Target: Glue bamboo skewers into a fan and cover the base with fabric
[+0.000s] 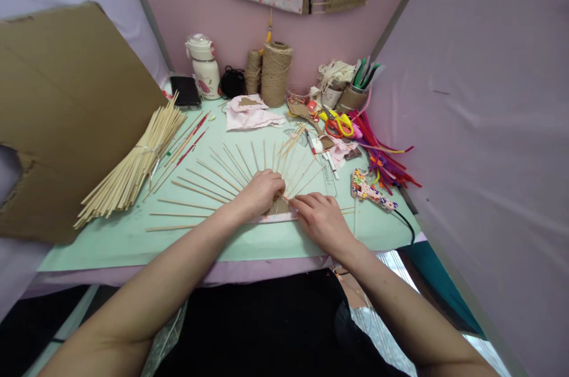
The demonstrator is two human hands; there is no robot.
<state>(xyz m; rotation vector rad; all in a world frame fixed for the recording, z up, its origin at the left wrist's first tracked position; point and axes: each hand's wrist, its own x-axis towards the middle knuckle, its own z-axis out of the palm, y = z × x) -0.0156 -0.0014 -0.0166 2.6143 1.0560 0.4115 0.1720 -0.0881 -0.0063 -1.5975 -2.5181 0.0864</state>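
Several thin wooden sticks fan out in a half circle on the pale green mat, meeting at a small cardboard piece. My left hand rests curled over the hub of the fan, fingers pressed down on the stick ends. My right hand lies just right of the cardboard piece, fingers bent and pinched at its edge; what they hold is hidden.
A tied bundle of sticks lies at left beside a big cardboard sheet. At the back stand twine spools, a flask, scissors, pipe cleaners. A patterned glue gun lies at right.
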